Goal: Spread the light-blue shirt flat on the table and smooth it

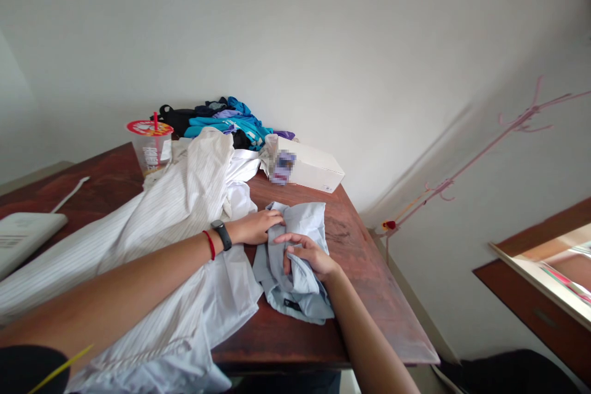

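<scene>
A light grey-blue garment (300,298), bunched and partly folded, lies on the dark wooden table (369,295). Near its bottom edge shows a small black label. My left hand (256,226), with a black watch and a red cord at the wrist, has its fingers closed together on the garment's upper left part. Over the middle of the same cloth is my right hand (314,257), fingers apart, its fingertips touching a fold. Left of the garment, under my left forearm, spreads a large white striped garment (184,197).
A plastic cup (150,151) with a red straw stands behind the striped garment. At the wall are piled blue and black clothes (235,120) and a white box (314,166). A white device (28,237) sits at the left. A pink coat rack (484,148) leans at the right.
</scene>
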A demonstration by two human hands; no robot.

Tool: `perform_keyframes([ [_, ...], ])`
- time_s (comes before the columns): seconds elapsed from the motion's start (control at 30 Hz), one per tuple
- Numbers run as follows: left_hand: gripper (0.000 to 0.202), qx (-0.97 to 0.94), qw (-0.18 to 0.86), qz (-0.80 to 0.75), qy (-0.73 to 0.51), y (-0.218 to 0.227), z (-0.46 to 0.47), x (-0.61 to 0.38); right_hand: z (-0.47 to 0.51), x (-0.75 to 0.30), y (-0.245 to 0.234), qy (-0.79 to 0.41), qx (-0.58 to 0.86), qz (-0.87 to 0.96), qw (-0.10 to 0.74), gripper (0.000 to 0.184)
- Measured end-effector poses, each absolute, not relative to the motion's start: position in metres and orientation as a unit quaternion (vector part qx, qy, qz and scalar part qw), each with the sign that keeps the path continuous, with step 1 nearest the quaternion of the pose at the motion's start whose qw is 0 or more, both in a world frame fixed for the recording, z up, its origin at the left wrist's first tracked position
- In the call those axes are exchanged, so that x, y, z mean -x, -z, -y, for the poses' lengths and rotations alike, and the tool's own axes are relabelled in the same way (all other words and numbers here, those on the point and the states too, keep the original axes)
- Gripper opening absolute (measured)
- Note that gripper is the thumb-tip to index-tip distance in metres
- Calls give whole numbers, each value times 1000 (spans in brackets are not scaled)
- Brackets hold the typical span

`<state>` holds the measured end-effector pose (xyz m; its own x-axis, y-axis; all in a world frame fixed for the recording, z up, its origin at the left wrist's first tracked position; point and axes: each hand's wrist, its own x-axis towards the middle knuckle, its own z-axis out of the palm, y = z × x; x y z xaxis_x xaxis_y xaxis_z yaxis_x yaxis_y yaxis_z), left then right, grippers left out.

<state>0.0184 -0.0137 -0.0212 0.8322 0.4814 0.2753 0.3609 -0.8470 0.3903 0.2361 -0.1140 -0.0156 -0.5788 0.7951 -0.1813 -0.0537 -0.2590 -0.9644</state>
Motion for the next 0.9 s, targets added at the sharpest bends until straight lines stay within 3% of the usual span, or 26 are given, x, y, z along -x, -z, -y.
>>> perform_keyframes([
  [0.73,55,-940,182,-226,-179,26,9,-19,114,-235,15,-714,338,533,303,52],
  [0.9,47,-939,186,-232,-172,22,10,-20,114,-235,14,-722,331,526,303,51],
])
